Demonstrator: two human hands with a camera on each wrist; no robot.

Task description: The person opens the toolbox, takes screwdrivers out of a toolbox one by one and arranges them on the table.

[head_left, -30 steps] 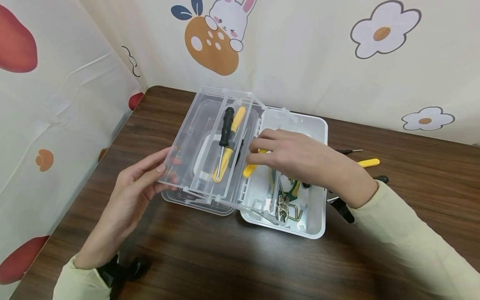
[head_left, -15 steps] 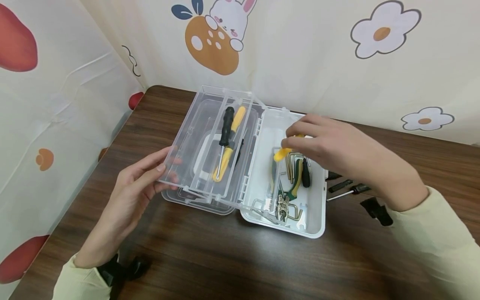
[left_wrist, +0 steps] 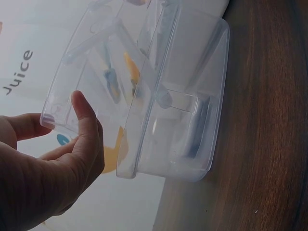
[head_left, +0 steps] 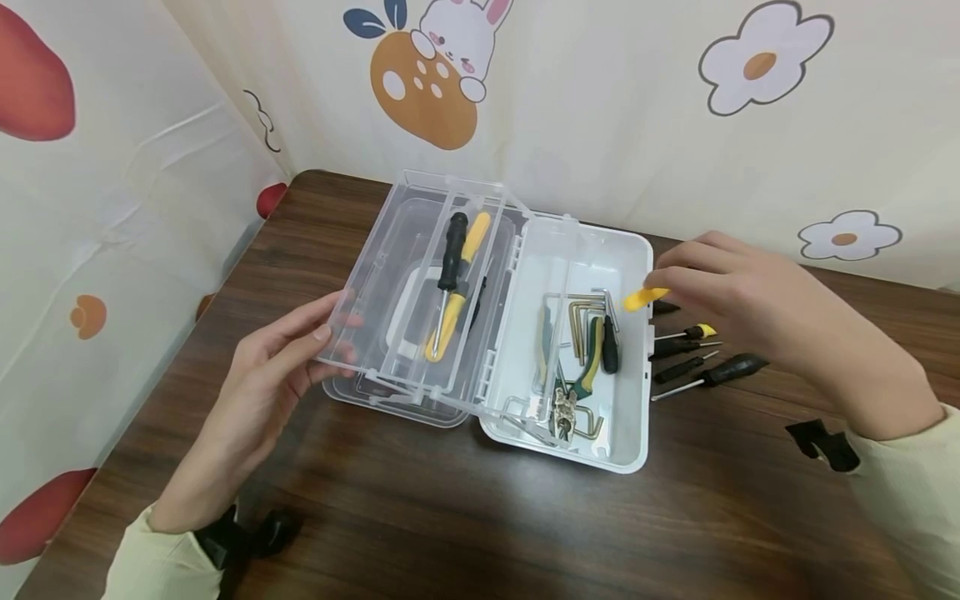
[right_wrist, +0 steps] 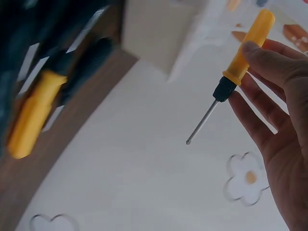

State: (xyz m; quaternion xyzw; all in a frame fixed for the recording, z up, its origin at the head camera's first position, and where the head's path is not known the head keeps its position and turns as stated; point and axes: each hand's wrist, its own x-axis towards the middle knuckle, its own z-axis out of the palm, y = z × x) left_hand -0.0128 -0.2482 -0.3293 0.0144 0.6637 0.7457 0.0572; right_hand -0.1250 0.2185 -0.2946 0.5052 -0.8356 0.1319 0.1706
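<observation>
My left hand (head_left: 270, 375) holds the near left corner of a clear plastic tray (head_left: 367, 292), thumb on top and fingers below. On the tray lie a black-handled screwdriver (head_left: 453, 258) and a yellow-handled tool (head_left: 476, 237). My right hand (head_left: 757, 304) pinches a Phillips screwdriver (right_wrist: 240, 62) by its yellow handle, its shaft in plain sight in the right wrist view. That hand is over the right side of the white toolbox (head_left: 632, 417). Inside the box are pliers (head_left: 591, 362) with green-and-yellow handles, several hex keys (head_left: 577, 321) and a small black-handled tool (head_left: 610, 346).
Several screwdrivers lie on the dark wooden table right of the box, among them a black-handled one (head_left: 735, 368) and a yellow-ended one (head_left: 701, 331). The box's clear lid (head_left: 450, 421) rests open under the tray. A printed curtain (head_left: 600, 125) closes off the back.
My right hand has moved right with the yellow screwdriver, from beside the tray across the box to its right wall, uncovering the hex keys. My left hand and the tray have stayed put.
</observation>
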